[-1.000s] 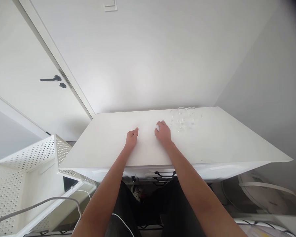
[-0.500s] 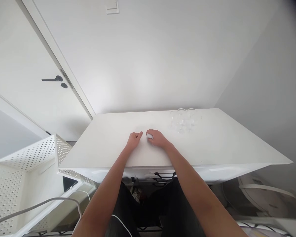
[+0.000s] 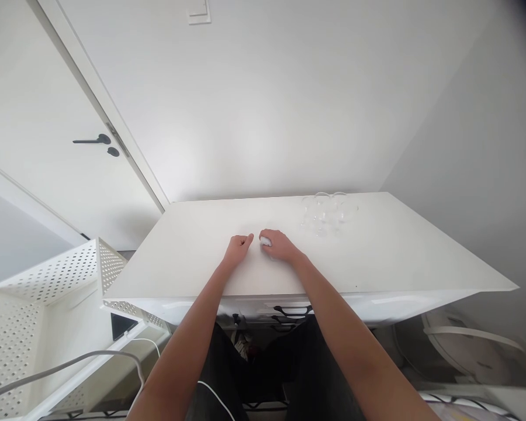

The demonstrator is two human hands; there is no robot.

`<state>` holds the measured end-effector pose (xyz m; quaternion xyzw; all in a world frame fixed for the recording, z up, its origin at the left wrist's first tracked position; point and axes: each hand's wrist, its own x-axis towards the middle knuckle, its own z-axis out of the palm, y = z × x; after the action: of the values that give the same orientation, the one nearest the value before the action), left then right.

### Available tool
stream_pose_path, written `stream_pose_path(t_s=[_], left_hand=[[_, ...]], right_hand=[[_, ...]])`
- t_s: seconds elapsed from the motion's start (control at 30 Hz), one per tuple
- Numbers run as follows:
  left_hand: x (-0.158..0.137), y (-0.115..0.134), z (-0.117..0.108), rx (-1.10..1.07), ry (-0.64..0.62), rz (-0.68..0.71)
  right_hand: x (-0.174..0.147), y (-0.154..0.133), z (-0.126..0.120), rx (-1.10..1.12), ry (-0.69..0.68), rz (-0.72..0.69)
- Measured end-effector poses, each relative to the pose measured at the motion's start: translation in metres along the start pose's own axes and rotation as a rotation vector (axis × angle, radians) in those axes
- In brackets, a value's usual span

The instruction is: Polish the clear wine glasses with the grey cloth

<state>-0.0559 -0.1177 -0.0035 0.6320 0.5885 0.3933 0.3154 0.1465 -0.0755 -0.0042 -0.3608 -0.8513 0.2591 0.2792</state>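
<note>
My left hand point(image 3: 238, 249) rests on the white cabinet top point(image 3: 193, 234), its fingers curled into a fist and the thumb pointing toward my right hand. Nothing shows in that fist. Just to the right, with a small gap between, my right hand point(image 3: 279, 244) is closed around a small white object point(image 3: 265, 241). Only part of this object shows between thumb and fingers, so I cannot make out its kind. Farther back on the right, several clear, glass-like items point(image 3: 324, 215) stand close together; their outlines are faint.
Black drawer handles point(image 3: 291, 311) are on the cabinet front below my forearms. At the left stands a white perforated rack point(image 3: 70, 272), with a grey cable point(image 3: 92, 355) across it. A wall point(image 3: 263, 105) rises behind the cabinet top, and a door with a dark handle point(image 3: 92, 140) is at the left.
</note>
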Motion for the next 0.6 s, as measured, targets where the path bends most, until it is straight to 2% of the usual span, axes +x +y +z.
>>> stream_pose_path(t_s=[0.13,0.23,0.33,0.6], left_hand=[[-0.003,0.004,-0.002,-0.045,-0.042,0.086],[-0.007,0.009,-0.003,-0.084,-0.179,0.144],[-0.010,0.012,-0.003,-0.037,-0.272,0.130],[-0.007,0.010,-0.001,0.065,-0.245,0.166]], right_hand=[[-0.001,0.000,-0.001,0.034,0.015,0.010],[-0.002,0.000,-0.001,0.153,0.005,0.051],[-0.004,0.000,-0.001,0.308,-0.062,0.020],[-0.005,-0.004,-0.001,0.360,-0.104,-0.088]])
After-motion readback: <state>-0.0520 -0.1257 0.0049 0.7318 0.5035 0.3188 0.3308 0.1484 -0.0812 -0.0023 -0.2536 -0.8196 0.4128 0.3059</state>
